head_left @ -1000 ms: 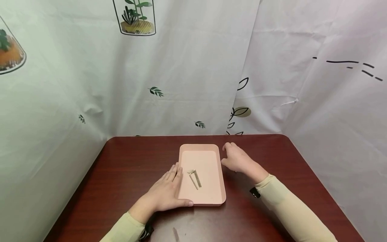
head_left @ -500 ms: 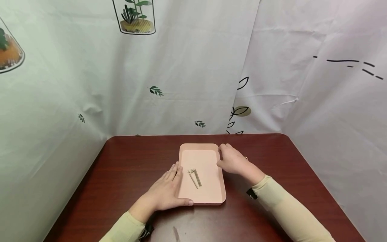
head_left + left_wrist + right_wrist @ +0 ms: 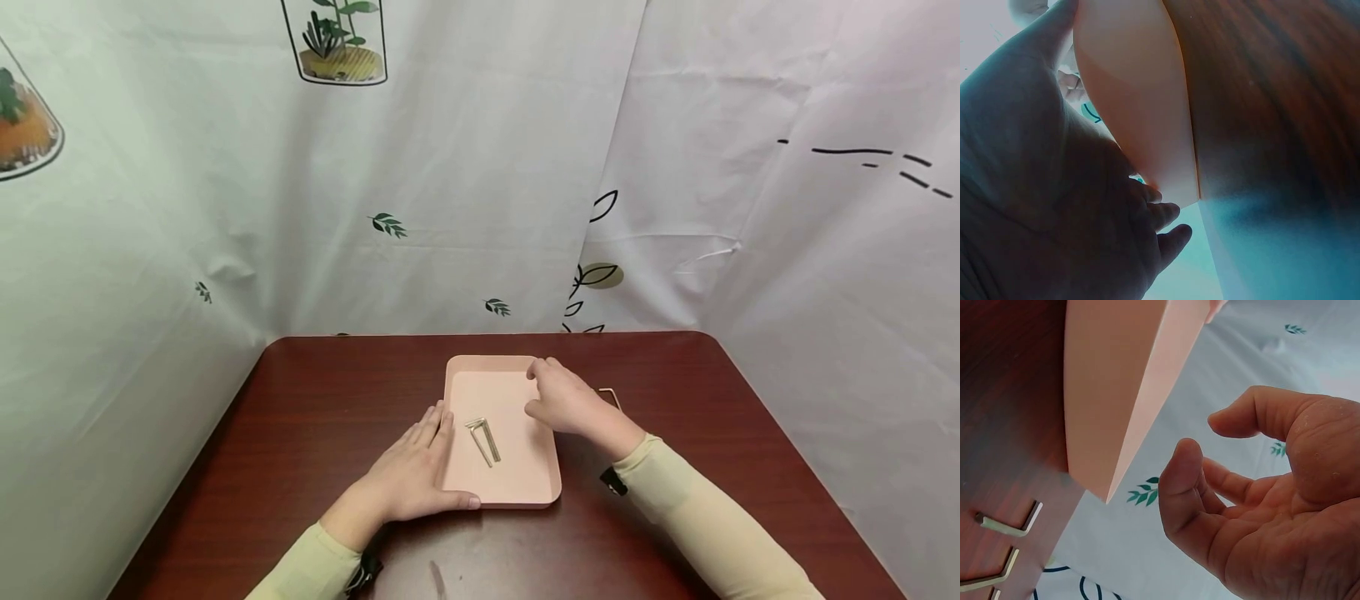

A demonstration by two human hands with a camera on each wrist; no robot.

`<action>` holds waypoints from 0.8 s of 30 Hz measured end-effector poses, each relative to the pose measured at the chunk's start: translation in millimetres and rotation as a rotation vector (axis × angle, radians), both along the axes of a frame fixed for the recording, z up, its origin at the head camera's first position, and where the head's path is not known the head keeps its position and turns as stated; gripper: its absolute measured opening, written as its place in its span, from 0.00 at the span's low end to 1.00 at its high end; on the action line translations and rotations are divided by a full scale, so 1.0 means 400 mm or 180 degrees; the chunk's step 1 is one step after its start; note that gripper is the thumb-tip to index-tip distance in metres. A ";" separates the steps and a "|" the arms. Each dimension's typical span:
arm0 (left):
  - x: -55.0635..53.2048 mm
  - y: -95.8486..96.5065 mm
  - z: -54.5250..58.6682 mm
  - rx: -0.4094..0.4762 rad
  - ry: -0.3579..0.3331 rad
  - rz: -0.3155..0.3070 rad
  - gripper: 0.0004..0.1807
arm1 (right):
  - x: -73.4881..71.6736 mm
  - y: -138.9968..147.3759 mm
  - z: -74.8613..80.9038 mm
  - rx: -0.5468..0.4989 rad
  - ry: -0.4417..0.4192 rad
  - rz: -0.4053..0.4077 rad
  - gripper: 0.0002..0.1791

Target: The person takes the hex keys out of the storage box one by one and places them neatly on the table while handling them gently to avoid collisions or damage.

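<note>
A pink tray (image 3: 502, 483) lies on the table with a few L-shaped hex keys (image 3: 485, 442) in it. My left hand (image 3: 408, 475) rests against the tray's left side, fingers straight, with the thumb along its front edge. In the left wrist view, the palm and fingertips of that hand (image 3: 1072, 169) show beside the tray wall (image 3: 1141, 106). My right hand (image 3: 570, 400) hovers over the tray's right rim. Its fingers (image 3: 1179, 487) are loosely bent, apart from the thumb, and nothing lies between them.
To the right of the tray, partly hidden by my right hand, a hex key (image 3: 611, 396) lies on the dark red table (image 3: 360, 375). The right wrist view shows several hex keys (image 3: 1013, 526) there. A white patterned curtain (image 3: 465, 167) hangs behind the table.
My right hand has moved left from beside the tray to over its right rim. A hex key behind that hand has come into view. My left hand and the keys in the tray stay put.
</note>
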State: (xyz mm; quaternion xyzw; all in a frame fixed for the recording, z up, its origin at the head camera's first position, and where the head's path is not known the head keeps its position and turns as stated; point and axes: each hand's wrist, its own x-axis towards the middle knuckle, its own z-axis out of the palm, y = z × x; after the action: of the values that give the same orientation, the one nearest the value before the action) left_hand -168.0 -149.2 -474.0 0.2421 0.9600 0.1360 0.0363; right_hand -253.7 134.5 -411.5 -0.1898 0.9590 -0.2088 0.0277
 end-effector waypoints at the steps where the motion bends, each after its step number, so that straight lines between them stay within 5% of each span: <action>1: 0.000 0.000 0.000 -0.0002 0.0001 0.0001 0.76 | 0.001 -0.003 0.001 0.0002 0.0002 0.0001 0.26; 24: 0.003 -0.002 0.002 0.0015 -0.0006 0.0022 0.76 | 0.020 -0.064 -0.006 -0.0067 0.0074 0.0202 0.26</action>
State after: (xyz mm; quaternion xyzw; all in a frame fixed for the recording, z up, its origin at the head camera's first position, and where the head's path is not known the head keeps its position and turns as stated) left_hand -166.7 -150.0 -473.3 0.2386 0.9605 0.1386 0.0362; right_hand -245.7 108.7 -414.0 -0.2228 0.9505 -0.2156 0.0211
